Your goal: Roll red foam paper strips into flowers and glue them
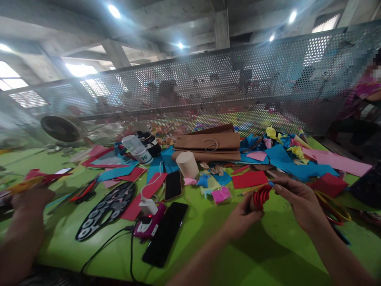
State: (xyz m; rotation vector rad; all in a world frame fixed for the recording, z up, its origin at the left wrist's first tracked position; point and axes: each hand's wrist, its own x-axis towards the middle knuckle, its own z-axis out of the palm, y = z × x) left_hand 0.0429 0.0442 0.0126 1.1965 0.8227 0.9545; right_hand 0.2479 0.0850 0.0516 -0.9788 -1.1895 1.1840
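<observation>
A small folded red paper piece is pinched between the fingers of my left hand, above the green table. My right hand is beside it on the right, its thumb and forefinger closed on a small blue piece at the upper edge of the red folds. Just behind my hands lie a flat red paper sheet and a yellow pencil-like stick. A pink crumpled packet rests to the left of them.
Phones, a purple power strip with cables and a black patterned palette shape lie left. Behind are a white roll, brown paper and a bottle. Another person's hand is at far left.
</observation>
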